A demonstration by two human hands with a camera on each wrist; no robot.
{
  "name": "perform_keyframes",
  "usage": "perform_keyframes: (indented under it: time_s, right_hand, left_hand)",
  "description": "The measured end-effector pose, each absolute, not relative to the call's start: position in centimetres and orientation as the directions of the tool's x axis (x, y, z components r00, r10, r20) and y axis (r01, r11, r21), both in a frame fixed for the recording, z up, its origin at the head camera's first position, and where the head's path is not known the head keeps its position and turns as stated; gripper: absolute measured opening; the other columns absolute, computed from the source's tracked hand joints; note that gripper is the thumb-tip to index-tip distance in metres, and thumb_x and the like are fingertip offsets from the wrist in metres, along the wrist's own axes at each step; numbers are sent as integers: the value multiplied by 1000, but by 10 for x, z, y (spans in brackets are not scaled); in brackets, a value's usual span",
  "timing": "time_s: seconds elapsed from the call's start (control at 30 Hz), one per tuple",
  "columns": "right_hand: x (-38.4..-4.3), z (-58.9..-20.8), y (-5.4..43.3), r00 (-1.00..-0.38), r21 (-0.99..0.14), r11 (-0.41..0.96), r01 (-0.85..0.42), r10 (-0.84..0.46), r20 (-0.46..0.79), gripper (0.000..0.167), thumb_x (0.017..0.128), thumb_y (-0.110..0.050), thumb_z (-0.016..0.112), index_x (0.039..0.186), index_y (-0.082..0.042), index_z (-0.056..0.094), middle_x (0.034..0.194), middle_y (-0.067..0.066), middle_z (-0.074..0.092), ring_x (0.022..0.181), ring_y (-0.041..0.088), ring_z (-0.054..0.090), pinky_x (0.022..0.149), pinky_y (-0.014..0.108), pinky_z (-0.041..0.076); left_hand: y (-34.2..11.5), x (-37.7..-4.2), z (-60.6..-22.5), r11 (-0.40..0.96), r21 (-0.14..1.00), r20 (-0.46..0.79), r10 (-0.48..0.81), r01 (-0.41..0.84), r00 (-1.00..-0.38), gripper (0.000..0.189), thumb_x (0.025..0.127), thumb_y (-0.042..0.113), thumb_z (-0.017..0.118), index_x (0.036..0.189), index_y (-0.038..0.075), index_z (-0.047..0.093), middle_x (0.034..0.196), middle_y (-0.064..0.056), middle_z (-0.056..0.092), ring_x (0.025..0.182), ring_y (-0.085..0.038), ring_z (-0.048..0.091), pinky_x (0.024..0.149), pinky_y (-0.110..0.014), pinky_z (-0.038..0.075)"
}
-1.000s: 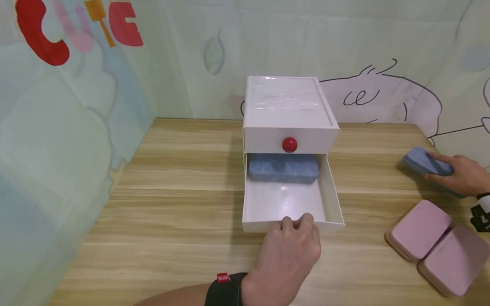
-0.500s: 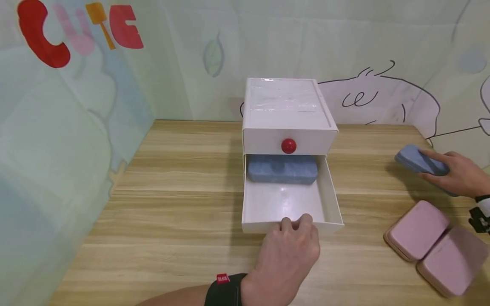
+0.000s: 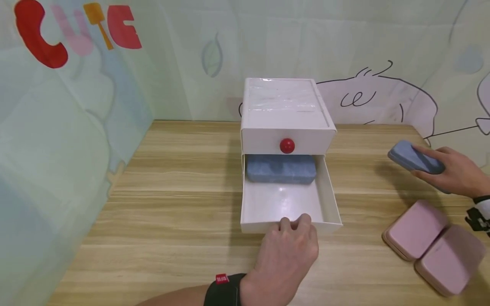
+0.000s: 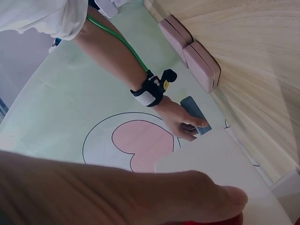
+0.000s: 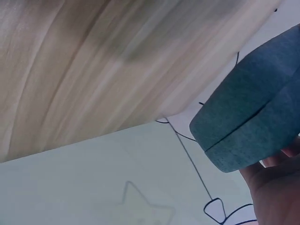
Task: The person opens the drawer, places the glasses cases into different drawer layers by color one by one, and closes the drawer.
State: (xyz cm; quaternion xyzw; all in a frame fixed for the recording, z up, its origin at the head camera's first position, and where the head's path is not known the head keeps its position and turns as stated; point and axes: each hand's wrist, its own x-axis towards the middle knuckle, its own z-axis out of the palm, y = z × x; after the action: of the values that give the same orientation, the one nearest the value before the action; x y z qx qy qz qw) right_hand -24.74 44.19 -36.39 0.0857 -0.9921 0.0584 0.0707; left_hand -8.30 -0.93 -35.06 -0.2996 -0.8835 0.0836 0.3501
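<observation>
A small white drawer cabinet (image 3: 289, 102) stands mid-table with its lower drawer (image 3: 283, 204) pulled out. My left hand (image 3: 285, 259) holds the front of that drawer, fingers curled over its top edge. In the left wrist view the thumb (image 4: 229, 197) lies over a red knob (image 4: 206, 222), mostly covered. At the back of the drawer lies a blue oblong case (image 3: 281, 169). Off to the right, my right hand (image 3: 455, 170) grips a similar blue case, probably a glasses case (image 3: 417, 158), above the table. The right wrist view shows a seam along this case (image 5: 253, 108).
Two pink rounded cases (image 3: 417, 229) (image 3: 451, 259) lie side by side on the wooden table (image 3: 172, 204), front right. The closed upper drawer has a red knob (image 3: 287, 145). A printed cloth backdrop (image 3: 183, 63) rises behind and to the left.
My right hand has moved a little left and upward with the blue glasses case. The left hand and the drawer have stayed in place.
</observation>
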Motion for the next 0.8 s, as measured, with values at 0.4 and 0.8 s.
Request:
perform_keyframes:
  time_s: [0.4, 0.8]
  right_hand:
    - [-241, -355, 432, -955, -103, 970, -219, -191, 229, 81, 89, -30, 75, 156, -5, 37, 118, 45, 48, 83, 50, 56, 57, 46, 45]
    - [-235, -350, 422, -941, -94, 967, -239, -206, 269, 81, 87, -32, 78, 155, -7, 41, 119, 41, 50, 86, 49, 58, 58, 44, 44]
  left_hand:
    - [-10, -83, -352, 806, -356, 578, 587, 472, -566, 14, 82, 5, 61, 77, 13, 72, 77, 2, 54, 54, -12, 53, 46, -21, 41]
    - [-9, -83, -353, 808, -366, 589, 585, 462, -557, 25, 84, 0, 53, 77, 13, 72, 76, 1, 53, 53, -12, 51, 45, -22, 39]
